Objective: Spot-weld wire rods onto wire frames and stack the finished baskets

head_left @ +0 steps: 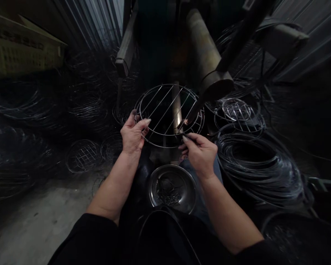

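Note:
A round wire rack (160,102) with parallel bars and two rings is held out in front of me, around a metal rod (177,106). My left hand (134,134) is closed on its left edge, the thumb over the wire. My right hand (200,151) pinches at the near rim, just below the tip of a dark metal arm (194,110). Whatever sits between those fingertips is too small and dark to make out. Below the hands, a steel bowl (191,184) holds small metal pieces (169,193).
A thick metal cylinder (205,44) juts toward me above the rack. On the right lies a large coil of wire (253,165), with more wire racks (239,114) behind it. Another rack (85,156) and piles of wire rings (86,103) are at left. A yellow crate (24,48) stands far left.

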`<state>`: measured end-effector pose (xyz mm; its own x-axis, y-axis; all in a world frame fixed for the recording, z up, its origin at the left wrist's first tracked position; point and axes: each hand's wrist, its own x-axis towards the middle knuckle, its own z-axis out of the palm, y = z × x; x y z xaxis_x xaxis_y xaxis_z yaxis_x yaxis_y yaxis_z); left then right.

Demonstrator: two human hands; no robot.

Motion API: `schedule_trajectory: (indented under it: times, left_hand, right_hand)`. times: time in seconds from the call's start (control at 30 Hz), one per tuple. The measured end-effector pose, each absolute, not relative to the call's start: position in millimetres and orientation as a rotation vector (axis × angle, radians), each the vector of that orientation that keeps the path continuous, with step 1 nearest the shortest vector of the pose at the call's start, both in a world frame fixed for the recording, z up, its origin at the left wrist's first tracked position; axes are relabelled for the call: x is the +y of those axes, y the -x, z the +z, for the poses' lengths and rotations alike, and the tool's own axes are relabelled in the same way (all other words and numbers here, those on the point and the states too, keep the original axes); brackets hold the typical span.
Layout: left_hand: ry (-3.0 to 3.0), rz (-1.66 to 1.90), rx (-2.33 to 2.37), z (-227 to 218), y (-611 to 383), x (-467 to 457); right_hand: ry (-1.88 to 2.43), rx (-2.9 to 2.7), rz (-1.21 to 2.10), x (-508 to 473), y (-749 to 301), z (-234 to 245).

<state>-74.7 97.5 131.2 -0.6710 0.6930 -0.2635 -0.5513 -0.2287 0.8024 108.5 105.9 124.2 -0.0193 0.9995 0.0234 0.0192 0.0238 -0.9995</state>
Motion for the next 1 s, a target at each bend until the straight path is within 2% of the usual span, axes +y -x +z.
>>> schedule_trajectory:
  times: [0.17,0.5,1.0]
  left_hand:
    - [-0.182,1.985,1.183,128.8,75.6,101.2]
    - [-0.209,1.981,1.157,131.4,72.8,108.8]
    - [-0.207,1.967,1.157,132.0,75.2,115.9]
  right_hand:
    - [1.168,-1.116,1.307,106.1,-105.0,123.5]
    - [1.137,-1.189,1.062,104.9,-105.4,105.0]
    - [1.132,-1.251,0.952,106.5,-106.9,99.6]
